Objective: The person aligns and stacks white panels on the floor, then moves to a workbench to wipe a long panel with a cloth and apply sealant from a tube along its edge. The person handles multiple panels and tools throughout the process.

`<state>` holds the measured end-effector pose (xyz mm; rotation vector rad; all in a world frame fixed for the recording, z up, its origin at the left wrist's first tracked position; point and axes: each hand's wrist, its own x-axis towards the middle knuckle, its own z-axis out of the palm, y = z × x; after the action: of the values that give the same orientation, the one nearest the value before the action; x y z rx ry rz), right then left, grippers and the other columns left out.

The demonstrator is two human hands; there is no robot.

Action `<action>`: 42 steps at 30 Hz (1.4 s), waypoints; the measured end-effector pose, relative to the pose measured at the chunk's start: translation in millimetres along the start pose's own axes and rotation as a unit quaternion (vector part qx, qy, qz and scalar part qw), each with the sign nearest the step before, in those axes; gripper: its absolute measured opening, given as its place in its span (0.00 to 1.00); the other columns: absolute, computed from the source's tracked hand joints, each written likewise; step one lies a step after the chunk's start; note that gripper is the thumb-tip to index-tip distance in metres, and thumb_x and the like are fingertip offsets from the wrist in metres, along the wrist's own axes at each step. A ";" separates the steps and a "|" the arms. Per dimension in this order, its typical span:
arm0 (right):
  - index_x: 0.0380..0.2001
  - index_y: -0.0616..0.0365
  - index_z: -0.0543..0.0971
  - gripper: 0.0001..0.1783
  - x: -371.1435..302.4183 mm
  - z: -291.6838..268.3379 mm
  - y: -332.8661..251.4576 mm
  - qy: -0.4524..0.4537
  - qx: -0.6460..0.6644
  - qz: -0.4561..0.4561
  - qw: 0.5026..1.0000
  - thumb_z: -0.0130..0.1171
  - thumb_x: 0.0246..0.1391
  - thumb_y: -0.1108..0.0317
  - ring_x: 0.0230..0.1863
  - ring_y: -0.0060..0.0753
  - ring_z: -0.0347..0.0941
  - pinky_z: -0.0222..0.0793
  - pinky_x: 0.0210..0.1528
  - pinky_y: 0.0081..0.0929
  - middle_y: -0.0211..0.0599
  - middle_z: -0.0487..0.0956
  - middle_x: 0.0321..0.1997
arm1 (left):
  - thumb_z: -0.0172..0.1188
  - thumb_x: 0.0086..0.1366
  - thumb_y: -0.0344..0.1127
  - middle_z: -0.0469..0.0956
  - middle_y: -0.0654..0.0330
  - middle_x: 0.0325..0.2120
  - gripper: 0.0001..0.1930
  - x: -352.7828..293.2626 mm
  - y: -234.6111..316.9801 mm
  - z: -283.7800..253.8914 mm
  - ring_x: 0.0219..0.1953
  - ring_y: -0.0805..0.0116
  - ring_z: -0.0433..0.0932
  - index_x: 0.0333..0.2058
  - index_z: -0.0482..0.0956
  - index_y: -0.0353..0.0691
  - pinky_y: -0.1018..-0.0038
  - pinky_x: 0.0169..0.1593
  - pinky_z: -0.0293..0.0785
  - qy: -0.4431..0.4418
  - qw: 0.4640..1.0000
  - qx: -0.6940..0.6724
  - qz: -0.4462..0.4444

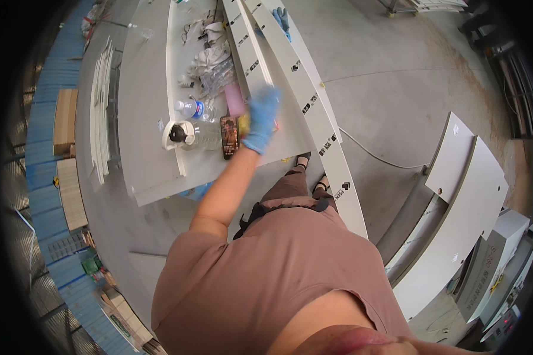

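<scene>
Head camera view, looking down past a person in a brown short-sleeved top (pixel 272 260) at a flat, pale grey surface (pixel 145 142). The left hand in a blue glove (pixel 262 119) is blurred, so whether its grip is apart, together or clamped on something cannot be told. It overlaps the near end of a long white strip (pixel 246 53) with black printed marks, lying lengthwise on the surface. To the right, a longer white strip (pixel 310 105), marked likewise, runs out past the surface's near edge. Just left of the hand are a pink rectangular piece (pixel 234 99) and a black phone (pixel 230 138) with a lit screen; farther left lies a clear plastic bottle (pixel 189 109) with a blue label.
</scene>
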<state>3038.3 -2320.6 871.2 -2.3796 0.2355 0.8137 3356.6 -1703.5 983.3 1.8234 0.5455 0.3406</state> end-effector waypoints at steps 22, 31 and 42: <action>0.22 0.54 0.72 0.21 -88.6 66.1 -93.3 0.064 -0.042 -0.105 0.992 0.72 0.54 0.55 0.21 0.32 0.64 0.58 0.23 0.38 0.38 0.71 0.17 | 0.70 0.68 0.45 0.82 0.69 0.39 0.18 -178.8 33.9 -26.9 0.42 0.79 0.78 0.50 0.83 0.41 0.78 0.46 0.76 -0.209 0.830 -0.405 -0.323; 0.23 0.54 0.74 0.20 -112.0 123.7 -125.8 0.077 -0.064 -0.232 0.968 0.72 0.53 0.54 0.20 0.38 0.66 0.60 0.23 0.40 0.40 0.73 0.18 | 0.66 0.71 0.41 0.75 0.73 0.34 0.12 -216.5 54.0 -179.6 0.35 0.81 0.72 0.45 0.82 0.39 0.79 0.39 0.71 -0.120 0.882 -0.432 -0.146; 0.33 0.51 0.83 0.15 -148.8 183.2 -173.6 0.113 -0.129 -0.400 0.900 0.71 0.53 0.52 0.25 0.54 0.76 0.68 0.26 0.45 0.44 0.79 0.23 | 0.56 0.77 0.41 0.79 0.54 0.60 0.23 -297.2 -26.2 -339.5 0.60 0.64 0.79 0.63 0.74 0.34 0.70 0.63 0.75 0.126 0.968 0.033 0.213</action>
<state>2888.7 -2075.9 931.2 -2.4745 -0.7664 0.1753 2932.8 -1576.6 1076.2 1.9684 0.3333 0.8642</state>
